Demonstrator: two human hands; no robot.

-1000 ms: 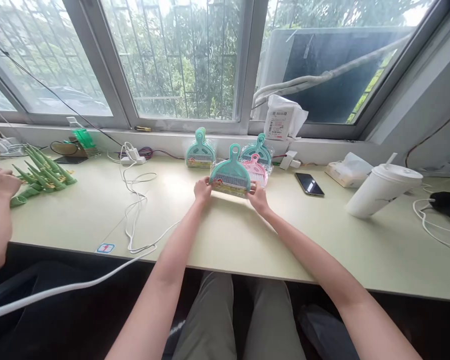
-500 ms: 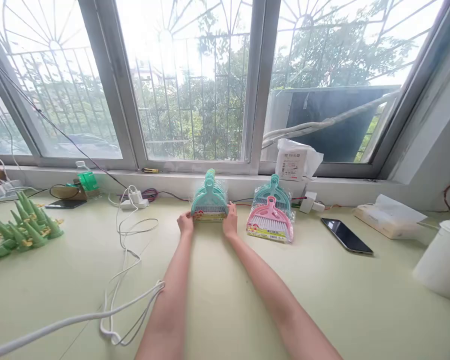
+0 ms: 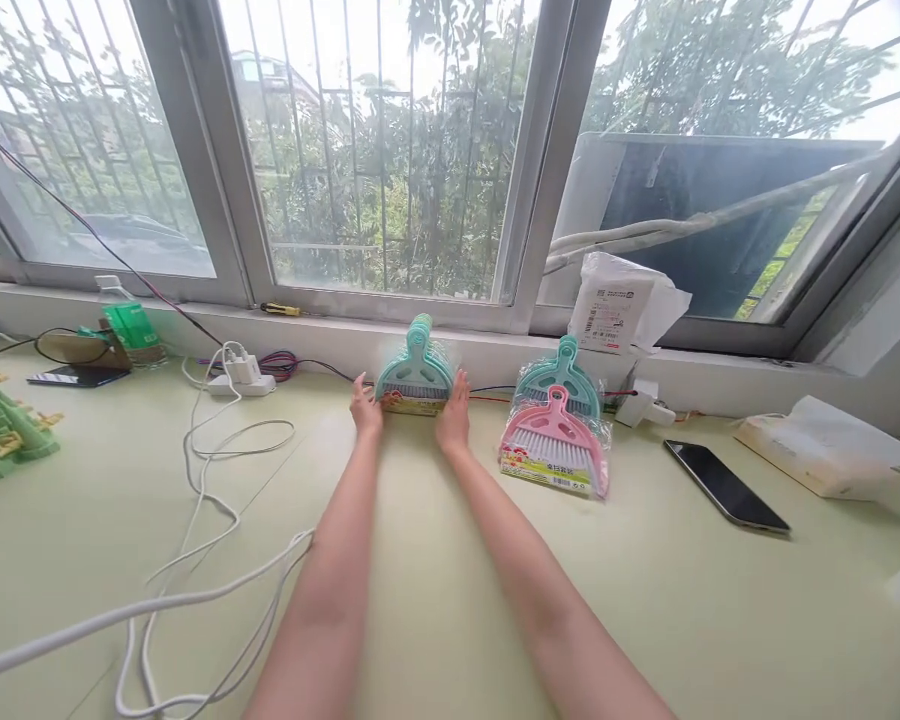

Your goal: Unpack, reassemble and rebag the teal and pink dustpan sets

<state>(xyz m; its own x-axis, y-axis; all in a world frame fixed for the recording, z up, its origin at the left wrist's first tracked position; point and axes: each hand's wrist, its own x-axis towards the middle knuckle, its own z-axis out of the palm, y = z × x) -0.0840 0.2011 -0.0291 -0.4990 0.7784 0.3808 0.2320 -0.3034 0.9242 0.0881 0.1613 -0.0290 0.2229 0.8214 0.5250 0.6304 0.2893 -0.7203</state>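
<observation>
Here at the centre of the frame stands the stack of green dustpan-and-brush sets (image 3: pixel 418 378), upright on the pale desk (image 3: pixel 420 600) near the wall, clear film about it, its front label (image 3: pixel 411 404) yellow-green with a red picture at the left, the print too small to read. On its left side, the left hand (image 3: pixel 366 412), loosely open, fingers apart; on its right, the right hand (image 3: pixel 453 418), open and straight-fingered, palm towards the edge. Neither is wrapped round it; whether both touch, I cannot tell. Right of centre, the pink set (image 3: pixel 555 440) leans before a second green stack (image 3: pixel 570 376), and its label seems to read 桌扫套装, barcode beneath. Above that, on the sill, a white package (image 3: pixel 616 308) bears printed codes and illegible small text; lower down, at right, lies a dark-screened phone (image 3: pixel 726 487).
</observation>
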